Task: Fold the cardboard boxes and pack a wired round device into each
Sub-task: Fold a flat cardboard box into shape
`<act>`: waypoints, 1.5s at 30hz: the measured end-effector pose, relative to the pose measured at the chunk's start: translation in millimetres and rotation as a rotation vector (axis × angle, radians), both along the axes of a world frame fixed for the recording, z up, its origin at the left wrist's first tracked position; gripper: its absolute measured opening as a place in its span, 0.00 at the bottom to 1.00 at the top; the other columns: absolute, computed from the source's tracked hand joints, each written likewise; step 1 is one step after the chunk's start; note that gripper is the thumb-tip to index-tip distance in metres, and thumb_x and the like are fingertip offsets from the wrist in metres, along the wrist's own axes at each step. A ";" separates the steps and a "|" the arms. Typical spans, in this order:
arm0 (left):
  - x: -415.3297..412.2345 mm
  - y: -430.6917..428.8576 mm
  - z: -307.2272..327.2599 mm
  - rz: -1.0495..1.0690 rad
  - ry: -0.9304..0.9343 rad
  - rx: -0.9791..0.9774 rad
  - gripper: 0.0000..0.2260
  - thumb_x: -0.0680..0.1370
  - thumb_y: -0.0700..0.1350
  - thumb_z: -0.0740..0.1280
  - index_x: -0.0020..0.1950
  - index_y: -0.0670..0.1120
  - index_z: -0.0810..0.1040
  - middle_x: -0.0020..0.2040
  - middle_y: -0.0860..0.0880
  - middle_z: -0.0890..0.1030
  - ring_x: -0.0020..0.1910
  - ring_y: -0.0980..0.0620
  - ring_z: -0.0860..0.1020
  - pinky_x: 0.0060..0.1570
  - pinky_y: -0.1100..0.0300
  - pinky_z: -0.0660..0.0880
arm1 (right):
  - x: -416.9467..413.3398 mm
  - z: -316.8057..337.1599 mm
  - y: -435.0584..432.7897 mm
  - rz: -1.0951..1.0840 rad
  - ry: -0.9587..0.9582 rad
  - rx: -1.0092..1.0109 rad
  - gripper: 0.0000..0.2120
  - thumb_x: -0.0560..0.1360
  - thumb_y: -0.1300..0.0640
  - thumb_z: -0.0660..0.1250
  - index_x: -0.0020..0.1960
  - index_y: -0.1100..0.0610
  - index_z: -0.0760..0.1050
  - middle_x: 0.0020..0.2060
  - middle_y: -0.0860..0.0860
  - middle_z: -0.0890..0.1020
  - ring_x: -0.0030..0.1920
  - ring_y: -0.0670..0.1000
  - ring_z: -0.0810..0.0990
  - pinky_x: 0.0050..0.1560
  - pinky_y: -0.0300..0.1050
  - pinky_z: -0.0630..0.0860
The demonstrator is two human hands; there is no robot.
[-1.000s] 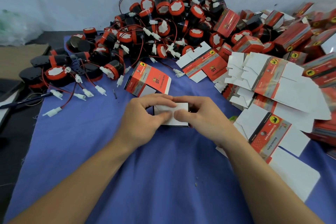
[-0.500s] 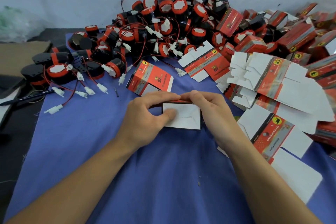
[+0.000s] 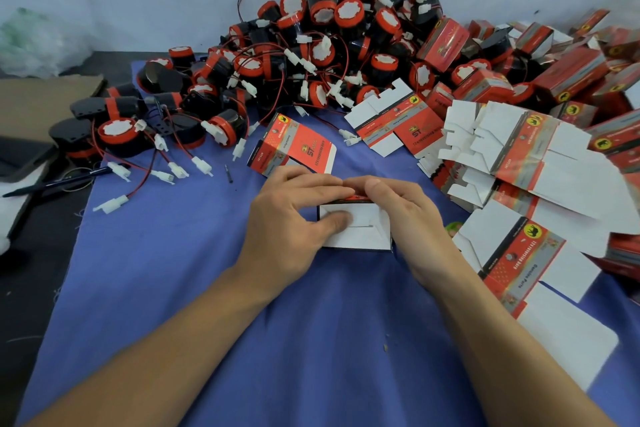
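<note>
A small red cardboard box (image 3: pixel 360 230) stands on the blue cloth (image 3: pixel 277 340) with its white end flaps facing me. My left hand (image 3: pixel 291 218) grips its left side, thumb pressing on the white flap, fingers curled over the top edge. My right hand (image 3: pixel 405 208) holds the right side, fingers curled over the top red edge. A heap of black and red round devices (image 3: pixel 332 45) with red wires and white plugs lies behind.
Another folded red box (image 3: pixel 294 149) lies just beyond my hands. Flat unfolded boxes (image 3: pixel 526 163) fan out at the right, with closed red boxes (image 3: pixel 571 69) piled behind them. A pen (image 3: pixel 62 180) and brown cardboard (image 3: pixel 41 97) lie at the left.
The box has been turned so more of its white flap end shows. My right thumb has come off the flap, and both hands' fingers now curl over the top edge.
</note>
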State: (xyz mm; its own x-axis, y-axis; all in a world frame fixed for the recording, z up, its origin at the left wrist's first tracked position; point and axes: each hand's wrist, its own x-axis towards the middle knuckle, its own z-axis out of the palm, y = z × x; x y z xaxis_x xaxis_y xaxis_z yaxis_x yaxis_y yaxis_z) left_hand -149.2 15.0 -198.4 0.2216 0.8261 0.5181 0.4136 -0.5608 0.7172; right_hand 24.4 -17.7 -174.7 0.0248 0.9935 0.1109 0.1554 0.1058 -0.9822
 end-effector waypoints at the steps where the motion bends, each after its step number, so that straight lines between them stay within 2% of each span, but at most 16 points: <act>1: 0.4 -0.7 0.4 0.012 -0.004 -0.002 0.16 0.70 0.43 0.82 0.57 0.55 0.88 0.55 0.66 0.83 0.60 0.62 0.72 0.61 0.74 0.66 | -0.8 0.6 -0.7 0.000 -0.008 0.002 0.19 0.83 0.54 0.57 0.51 0.44 0.86 0.50 0.42 0.87 0.53 0.42 0.84 0.50 0.32 0.78; 4: 1.3 -2.2 -1.6 0.055 -0.011 0.003 0.18 0.68 0.42 0.83 0.53 0.57 0.87 0.51 0.69 0.81 0.57 0.64 0.73 0.58 0.75 0.67 | -4.8 2.9 -3.0 0.020 -0.047 0.007 0.20 0.82 0.53 0.56 0.48 0.39 0.86 0.48 0.39 0.87 0.51 0.39 0.84 0.48 0.29 0.77; 6: 1.2 -3.4 0.3 0.058 -0.012 -0.012 0.21 0.66 0.42 0.84 0.50 0.64 0.84 0.48 0.70 0.80 0.57 0.65 0.73 0.56 0.76 0.67 | -7.6 4.7 -4.6 0.031 -0.052 0.014 0.21 0.82 0.53 0.56 0.47 0.37 0.86 0.47 0.37 0.86 0.51 0.37 0.83 0.47 0.27 0.75; 8: 1.4 -3.0 1.3 0.019 -0.026 -0.051 0.19 0.65 0.48 0.83 0.46 0.69 0.81 0.48 0.69 0.82 0.57 0.64 0.75 0.55 0.75 0.69 | -10.4 5.8 -4.7 0.020 -0.054 0.026 0.22 0.82 0.54 0.56 0.46 0.36 0.86 0.46 0.35 0.86 0.51 0.34 0.82 0.46 0.25 0.74; 10: 5.6 -1.6 4.4 -0.057 -0.148 -0.134 0.06 0.68 0.57 0.77 0.43 0.66 0.85 0.49 0.65 0.83 0.58 0.60 0.78 0.55 0.70 0.72 | -12.2 4.2 -3.0 -0.017 -0.064 0.039 0.22 0.83 0.55 0.56 0.47 0.39 0.86 0.46 0.36 0.86 0.52 0.36 0.82 0.49 0.29 0.76; 12: 5.8 1.7 4.0 -0.159 -0.354 -0.254 0.10 0.74 0.60 0.69 0.45 0.60 0.88 0.52 0.58 0.86 0.60 0.55 0.80 0.58 0.63 0.75 | -12.3 0.6 -0.7 -0.080 -0.069 0.050 0.20 0.84 0.54 0.55 0.51 0.44 0.87 0.48 0.41 0.87 0.55 0.42 0.84 0.55 0.38 0.77; 14: 3.2 4.7 3.1 -0.200 -0.421 -0.301 0.12 0.74 0.58 0.67 0.50 0.57 0.88 0.56 0.55 0.86 0.62 0.53 0.80 0.59 0.63 0.75 | -10.1 -1.8 0.6 -0.159 -0.047 0.062 0.20 0.85 0.52 0.55 0.52 0.45 0.86 0.48 0.44 0.87 0.54 0.44 0.84 0.54 0.37 0.77; 20: 1.6 0.3 3.0 -0.153 -0.186 -0.140 0.08 0.79 0.51 0.70 0.53 0.64 0.84 0.53 0.64 0.85 0.58 0.57 0.81 0.55 0.68 0.75 | -11.3 -1.9 -0.3 -0.226 0.002 0.023 0.22 0.85 0.44 0.52 0.51 0.43 0.86 0.44 0.46 0.87 0.47 0.45 0.85 0.44 0.38 0.80; 27: 0.8 -2.2 5.9 -0.053 -0.010 0.119 0.10 0.76 0.48 0.74 0.57 0.58 0.86 0.48 0.72 0.81 0.48 0.57 0.81 0.49 0.67 0.77 | -18.0 -1.4 -2.8 -0.227 -0.013 0.003 0.22 0.84 0.47 0.53 0.46 0.41 0.86 0.45 0.41 0.87 0.49 0.40 0.84 0.43 0.31 0.77; 29: -0.7 -1.5 5.9 -0.072 -0.123 -0.032 0.07 0.77 0.51 0.73 0.53 0.61 0.87 0.47 0.67 0.85 0.50 0.54 0.83 0.51 0.59 0.80 | -18.6 -1.7 -2.9 -0.217 -0.058 -0.010 0.22 0.84 0.46 0.54 0.47 0.43 0.86 0.46 0.42 0.87 0.51 0.42 0.84 0.48 0.38 0.79; 31: -0.4 -1.4 6.7 -0.140 -0.316 -0.232 0.11 0.80 0.56 0.68 0.53 0.55 0.89 0.51 0.57 0.88 0.53 0.51 0.85 0.55 0.53 0.81 | -19.4 -0.5 -3.4 -0.215 -0.120 0.004 0.20 0.84 0.46 0.55 0.49 0.44 0.86 0.48 0.42 0.87 0.53 0.43 0.84 0.53 0.43 0.78; 35: 1.7 0.0 4.7 -0.060 -0.504 -0.324 0.18 0.78 0.60 0.63 0.59 0.53 0.86 0.57 0.51 0.87 0.59 0.49 0.84 0.61 0.49 0.79 | -23.7 2.5 -8.8 -0.232 -0.270 0.145 0.13 0.77 0.49 0.63 0.57 0.41 0.83 0.46 0.38 0.85 0.51 0.38 0.80 0.47 0.30 0.71; 38: 2.8 1.8 2.8 -0.093 -0.601 -0.367 0.15 0.77 0.52 0.66 0.64 0.54 0.82 0.61 0.55 0.85 0.61 0.55 0.82 0.59 0.55 0.80 | -25.2 0.9 -12.4 -0.134 -0.571 0.416 0.16 0.73 0.59 0.70 0.56 0.41 0.83 0.43 0.33 0.81 0.52 0.37 0.74 0.58 0.41 0.69; 41: 3.6 5.3 4.5 -0.129 -0.623 -0.430 0.17 0.76 0.42 0.66 0.64 0.49 0.80 0.55 0.51 0.87 0.54 0.53 0.85 0.49 0.61 0.81 | -28.3 -7.1 -6.9 -0.045 -0.795 0.619 0.17 0.68 0.71 0.71 0.46 0.50 0.85 0.39 0.42 0.81 0.48 0.46 0.71 0.59 0.50 0.67; 43: 1.7 6.7 4.7 -0.011 -0.610 -0.438 0.17 0.74 0.42 0.66 0.63 0.49 0.81 0.53 0.50 0.87 0.53 0.51 0.85 0.48 0.58 0.82 | -33.3 -10.7 -7.6 -0.045 -0.800 0.589 0.18 0.67 0.71 0.70 0.45 0.50 0.86 0.42 0.46 0.84 0.49 0.45 0.72 0.60 0.44 0.68; 45: -2.8 6.9 2.5 0.143 -0.505 -0.330 0.19 0.74 0.41 0.63 0.62 0.54 0.82 0.53 0.53 0.87 0.53 0.54 0.84 0.48 0.57 0.82 | -35.9 -8.3 -12.1 -0.133 -0.565 0.470 0.16 0.69 0.64 0.72 0.49 0.46 0.86 0.50 0.40 0.85 0.51 0.40 0.78 0.58 0.30 0.70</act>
